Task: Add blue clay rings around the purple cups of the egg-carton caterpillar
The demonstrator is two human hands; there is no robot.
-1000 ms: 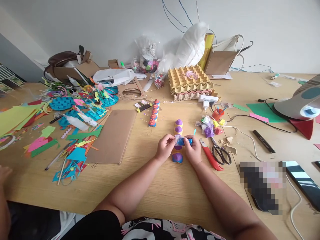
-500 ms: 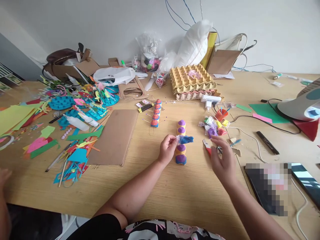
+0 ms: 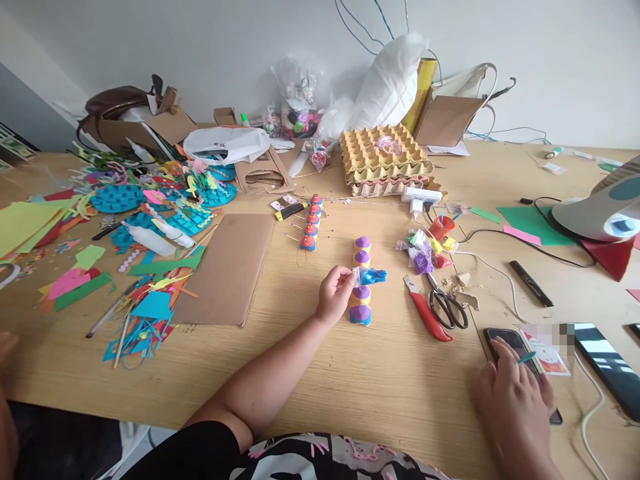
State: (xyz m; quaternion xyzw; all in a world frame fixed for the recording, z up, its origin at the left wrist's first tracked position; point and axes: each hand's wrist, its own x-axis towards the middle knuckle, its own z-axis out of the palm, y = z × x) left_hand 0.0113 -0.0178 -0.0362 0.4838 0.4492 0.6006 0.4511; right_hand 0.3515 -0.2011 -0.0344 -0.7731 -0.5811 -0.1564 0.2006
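Note:
My left hand [image 3: 336,293] pinches a small clear plastic bag with blue material [image 3: 373,277] inside. It hovers over a row of egg-carton cups [image 3: 361,313] painted purple, yellow and blue, hiding its middle. My right hand [image 3: 517,393] lies over a dark smartphone [image 3: 495,337] at the right, with its fingers bent across the phone. A thin teal stick [image 3: 527,358] pokes out between those fingers; its other end is hidden. Scissors [image 3: 450,310] and a red-handled knife [image 3: 429,313] lie between my hands.
Bags of coloured clay [image 3: 423,257] and an orange cup [image 3: 442,228] stand beyond the scissors. A red-and-blue carton row [image 3: 311,223] stands behind, left of centre. Cardboard [image 3: 225,273] and paper scraps cover the left. Egg trays [image 3: 383,157] are stacked at the back.
My right hand has moved right and toward me, from above the scissors onto the phone, uncovering the scissors and knife. My left hand keeps the blue bag in nearly the same place.

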